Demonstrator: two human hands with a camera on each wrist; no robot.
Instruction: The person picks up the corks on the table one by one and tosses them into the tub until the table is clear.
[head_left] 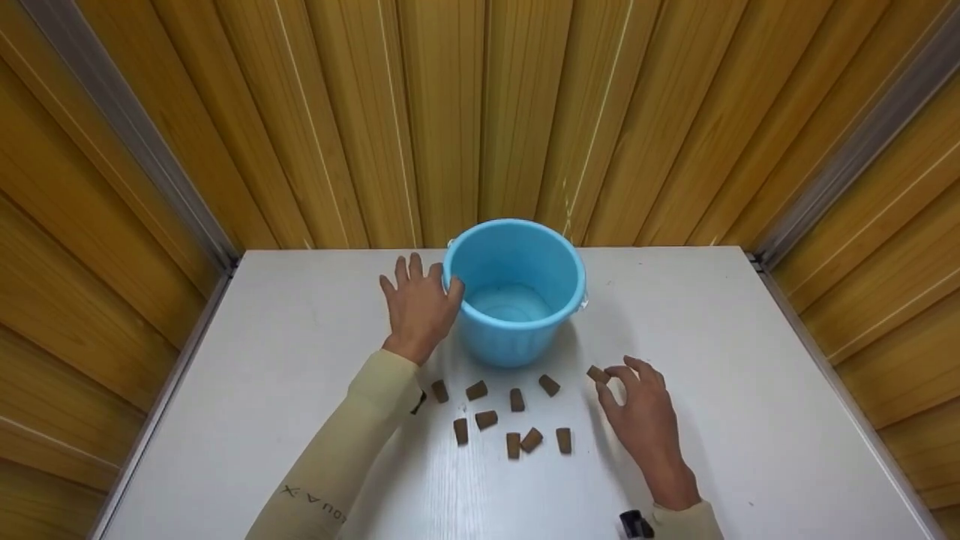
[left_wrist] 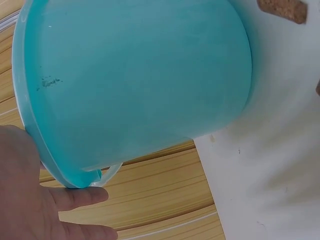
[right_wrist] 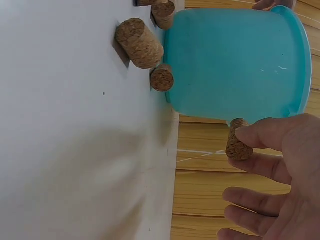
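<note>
A light blue bucket (head_left: 514,345) stands upright at the back of the white table, its inner bottom in sight. My left hand (head_left: 422,304) holds the bucket's left rim, thumb over the edge and the other fingers spread outside; the left wrist view shows index finger and rim touching, with the thumb partly hidden. To the right of the bucket, my right hand (head_left: 643,409) pinches a cork stopper (right_wrist: 239,140) between thumb and index finger, above the table. Its other fingers are loosely extended. Several more cork stoppers (head_left: 517,400) lie scattered in front of the bucket.
The white table (head_left: 300,360) is bordered by wood-patterned panels (head_left: 517,112) at the back and both sides. Metal strips run along the side edges. A thin bucket handle (left_wrist: 111,174) shows below the rim in the left wrist view.
</note>
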